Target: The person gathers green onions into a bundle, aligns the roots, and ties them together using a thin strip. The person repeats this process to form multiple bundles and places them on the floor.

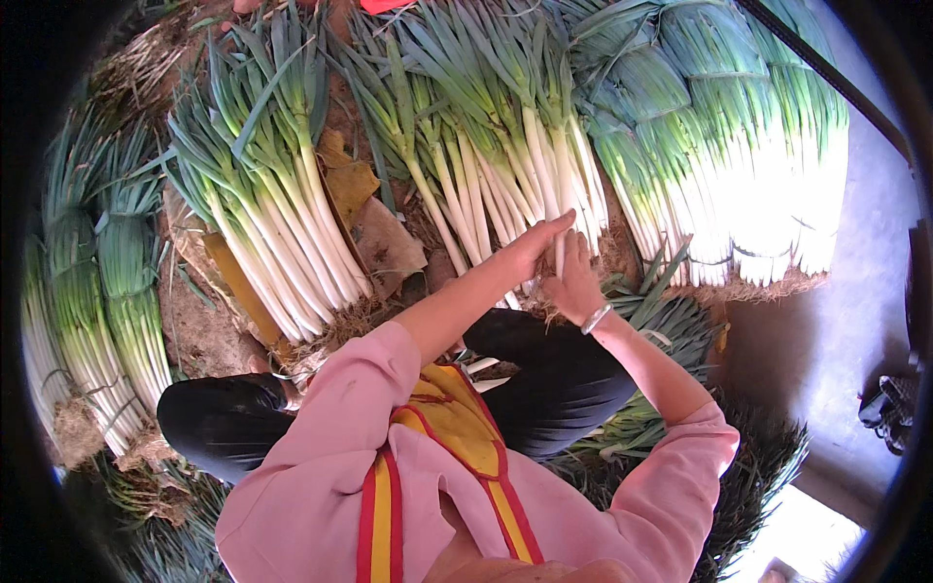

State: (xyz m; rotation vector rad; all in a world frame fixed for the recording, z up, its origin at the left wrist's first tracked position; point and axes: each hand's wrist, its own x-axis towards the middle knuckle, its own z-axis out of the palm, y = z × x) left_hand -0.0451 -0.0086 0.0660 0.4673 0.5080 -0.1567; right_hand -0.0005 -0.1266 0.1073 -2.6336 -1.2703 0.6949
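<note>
Work position: a seated person wears a pink top (311,457), dark trousers (228,423) and a yellow apron (452,420) edged in red. The apron front lies in folds; whether it carries print cannot be determined from this angle.

Left hand (536,250): positioned over the white stems at the right side of the centre leeks (478,185), index finger extended to the right. Whether it grips a stem cannot be determined.

Right hand (575,284): located just beside the left hand, fingers directed away from the person and set against the stems. A white stem shows between the two hands; closure of the fingers on it cannot be confirmed. A silver-coloured bracelet (596,319) encircles the wrist; any engraving is too small to read.

Centre leeks: lie in front of the person, green leaves toward the upper edge, white stems toward the body.

Left pile (277,228): similar leeks, roots toward the person's knee. Brown sheet-like pieces (350,189) lie between this pile and the centre leeks.

Tied bundles (700,165): stand out at the right, bound with dark ties near the root ends. Further bundles (126,282) lie at far left.

Red item (387,4): cut off by the upper edge; any marking on it cannot be read.
</note>
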